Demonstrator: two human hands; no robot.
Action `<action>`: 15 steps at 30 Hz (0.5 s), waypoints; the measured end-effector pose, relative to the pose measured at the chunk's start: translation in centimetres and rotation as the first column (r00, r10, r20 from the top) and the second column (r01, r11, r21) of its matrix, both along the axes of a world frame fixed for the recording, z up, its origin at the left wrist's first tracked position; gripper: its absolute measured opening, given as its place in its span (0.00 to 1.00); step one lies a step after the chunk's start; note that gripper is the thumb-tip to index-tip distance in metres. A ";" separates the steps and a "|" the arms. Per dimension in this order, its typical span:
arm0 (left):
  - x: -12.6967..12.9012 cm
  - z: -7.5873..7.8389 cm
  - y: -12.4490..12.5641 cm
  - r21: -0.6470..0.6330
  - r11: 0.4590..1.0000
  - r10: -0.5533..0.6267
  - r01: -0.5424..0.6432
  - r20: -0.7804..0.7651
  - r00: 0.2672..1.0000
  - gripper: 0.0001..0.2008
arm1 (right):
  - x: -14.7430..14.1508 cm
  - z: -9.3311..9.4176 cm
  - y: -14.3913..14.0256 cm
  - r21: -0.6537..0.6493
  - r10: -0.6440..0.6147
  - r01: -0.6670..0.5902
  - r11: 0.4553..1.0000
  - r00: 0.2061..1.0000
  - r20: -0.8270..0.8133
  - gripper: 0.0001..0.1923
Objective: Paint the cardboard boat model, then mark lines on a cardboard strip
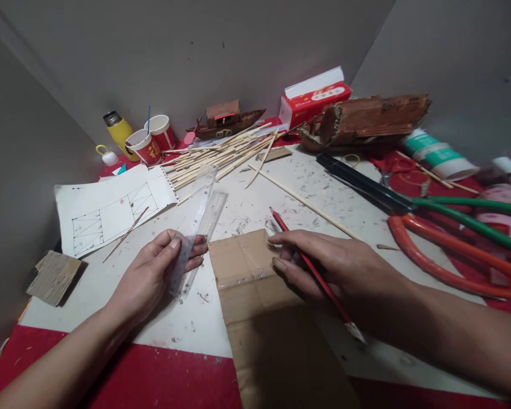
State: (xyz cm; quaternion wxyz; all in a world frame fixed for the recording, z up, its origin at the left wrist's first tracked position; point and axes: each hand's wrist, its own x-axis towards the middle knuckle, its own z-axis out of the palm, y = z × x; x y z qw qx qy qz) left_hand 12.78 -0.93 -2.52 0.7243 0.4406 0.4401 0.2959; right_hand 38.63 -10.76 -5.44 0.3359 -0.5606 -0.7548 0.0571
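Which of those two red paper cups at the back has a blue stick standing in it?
The rear cup, the one nearer the model boat. A thin blue stick rises at its rim; the front cup, beside the yellow flask, has none.

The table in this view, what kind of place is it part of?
Probably a home craft corner for model making: a wooden model boat, a pile of thin wooden sticks, and a drawn plan lie on the table.

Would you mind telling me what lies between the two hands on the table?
In the head view, the brown cardboard sheet lies between the left hand and the right hand.
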 end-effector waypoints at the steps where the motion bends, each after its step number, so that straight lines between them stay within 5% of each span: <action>1: 0.1 0.0 0.1 0.011 1.000 -0.003 0.003 0.009 1.000 0.10 | 0.0 0.0 0.0 0.009 0.001 -0.001 1.000 1.000 0.001 0.10; 9: -0.8 0.4 0.2 0.169 0.985 0.061 -0.037 -0.139 0.988 0.10 | 1.2 0.0 1.4 0.129 0.033 -0.044 0.991 0.996 0.086 0.15; 15: -0.8 0.4 -0.4 0.118 0.993 -0.008 0.030 -0.190 0.982 0.12 | 1.8 -0.6 2.2 0.016 0.121 -0.124 0.992 0.986 0.111 0.18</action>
